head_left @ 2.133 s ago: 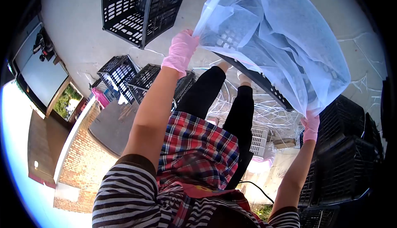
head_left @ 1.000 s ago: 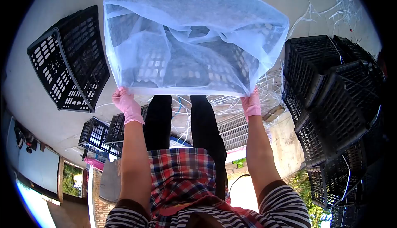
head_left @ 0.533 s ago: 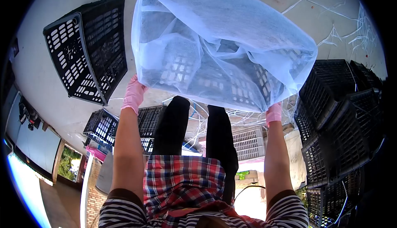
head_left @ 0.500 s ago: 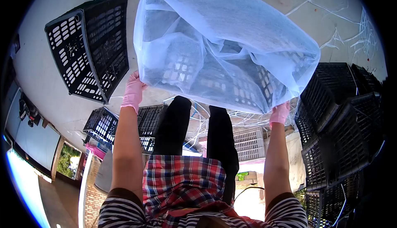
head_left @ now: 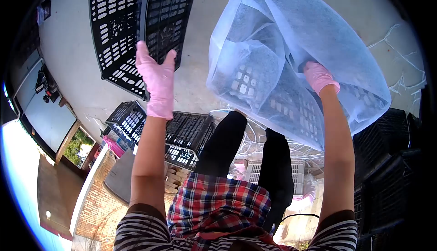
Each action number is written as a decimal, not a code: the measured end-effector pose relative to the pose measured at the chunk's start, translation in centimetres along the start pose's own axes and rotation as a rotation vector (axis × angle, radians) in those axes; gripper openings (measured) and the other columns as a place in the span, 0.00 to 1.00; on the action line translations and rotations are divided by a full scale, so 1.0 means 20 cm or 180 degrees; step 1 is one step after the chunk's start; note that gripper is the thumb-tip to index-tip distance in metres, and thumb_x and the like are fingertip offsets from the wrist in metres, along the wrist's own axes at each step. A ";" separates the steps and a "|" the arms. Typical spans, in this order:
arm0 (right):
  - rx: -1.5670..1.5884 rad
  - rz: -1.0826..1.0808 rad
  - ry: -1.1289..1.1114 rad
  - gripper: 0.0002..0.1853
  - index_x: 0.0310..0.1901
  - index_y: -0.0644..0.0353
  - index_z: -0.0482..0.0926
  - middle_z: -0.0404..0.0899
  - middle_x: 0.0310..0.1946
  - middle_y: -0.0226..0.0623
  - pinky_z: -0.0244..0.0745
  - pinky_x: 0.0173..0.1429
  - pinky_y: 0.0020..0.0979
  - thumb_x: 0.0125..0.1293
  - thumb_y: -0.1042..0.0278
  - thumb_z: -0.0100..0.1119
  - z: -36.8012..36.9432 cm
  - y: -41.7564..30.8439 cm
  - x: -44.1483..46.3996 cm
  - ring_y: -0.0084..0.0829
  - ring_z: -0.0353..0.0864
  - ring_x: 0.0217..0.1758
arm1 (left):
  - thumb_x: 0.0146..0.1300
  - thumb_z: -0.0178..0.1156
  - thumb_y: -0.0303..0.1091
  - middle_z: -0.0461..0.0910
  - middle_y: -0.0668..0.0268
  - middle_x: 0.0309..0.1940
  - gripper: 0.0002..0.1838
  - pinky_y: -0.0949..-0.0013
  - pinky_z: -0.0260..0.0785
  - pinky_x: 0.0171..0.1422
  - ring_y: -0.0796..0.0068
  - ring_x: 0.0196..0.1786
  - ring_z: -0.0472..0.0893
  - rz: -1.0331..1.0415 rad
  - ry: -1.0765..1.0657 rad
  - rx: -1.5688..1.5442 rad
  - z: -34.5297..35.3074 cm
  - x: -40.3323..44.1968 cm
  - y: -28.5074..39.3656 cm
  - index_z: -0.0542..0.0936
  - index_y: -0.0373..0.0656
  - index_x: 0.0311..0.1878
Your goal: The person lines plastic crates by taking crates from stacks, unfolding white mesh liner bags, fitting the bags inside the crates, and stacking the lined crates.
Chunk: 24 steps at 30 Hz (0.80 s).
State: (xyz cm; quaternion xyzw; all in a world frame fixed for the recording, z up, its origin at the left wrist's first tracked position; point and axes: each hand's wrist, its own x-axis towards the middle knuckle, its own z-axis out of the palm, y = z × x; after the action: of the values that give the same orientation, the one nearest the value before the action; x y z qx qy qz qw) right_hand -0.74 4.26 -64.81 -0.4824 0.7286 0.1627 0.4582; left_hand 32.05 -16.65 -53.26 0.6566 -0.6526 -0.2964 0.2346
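Note:
A thin, whitish-blue fabric cover (head_left: 255, 64) lies loosely over and in a crate, whose slotted wall (head_left: 243, 83) shows through it. My right hand (head_left: 320, 75), in a pink glove, is at a fold in the middle of the cover, with fingers pressed together on the fabric; the fingertips are partly hidden. Also pink-gloved, my left hand (head_left: 156, 80) is raised with thumb and fingers apart and holds nothing. From this viewpoint it overlaps the lower side of a black slotted crate (head_left: 117, 26) at the upper left. I cannot tell whether it touches that crate.
More black crates (head_left: 387, 178) are stacked at the right. Others (head_left: 189, 135) stand behind my legs, by a pale crate (head_left: 297, 178). Loose white strings (head_left: 400, 62) lie on the floor (head_left: 68, 46). A brick wall (head_left: 102, 205) shows at lower left.
My left hand has let go of the cover's edge and opened near the black crate. My right hand has moved from the cover's near corner to its middle fold. The view has turned left.

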 end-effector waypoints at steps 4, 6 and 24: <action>0.0089 -0.0217 0.0065 0.17 0.46 0.59 0.78 0.80 0.45 0.46 0.72 0.54 0.41 0.66 0.57 0.45 -0.14 -0.13 -0.23 0.46 0.78 0.49 | 0.52 0.71 0.38 0.79 0.65 0.35 0.21 0.74 0.69 0.37 0.78 0.32 0.76 -0.1710 -0.0638 0.0997 -0.19 0.41 -0.57 0.80 0.44 0.48; 0.0836 -0.0247 0.0332 0.18 0.48 0.58 0.78 0.79 0.46 0.45 0.71 0.55 0.42 0.66 0.56 0.46 -0.14 -0.14 -0.41 0.46 0.77 0.51 | 0.53 0.71 0.38 0.79 0.74 0.24 0.14 0.79 0.67 0.34 0.82 0.25 0.76 -0.1551 -0.0820 0.1059 -0.20 0.46 -0.60 0.83 0.43 0.41; 0.5048 0.0834 0.1368 0.30 0.63 0.58 0.68 0.75 0.55 0.38 0.61 0.65 0.38 0.67 0.45 0.52 -1.26 0.07 -1.97 0.36 0.71 0.61 | 0.60 0.63 0.35 0.82 0.52 0.37 0.15 0.64 0.74 0.47 0.59 0.41 0.83 0.0154 -0.2606 0.1576 -1.15 -0.61 1.75 0.80 0.46 0.50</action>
State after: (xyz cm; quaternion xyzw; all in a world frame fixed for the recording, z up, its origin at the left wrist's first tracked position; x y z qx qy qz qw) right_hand -10.28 9.57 -19.29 0.0517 0.7489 -0.4427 0.4904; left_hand 23.32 -7.65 -11.46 0.5067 -0.7574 -0.3607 -0.1985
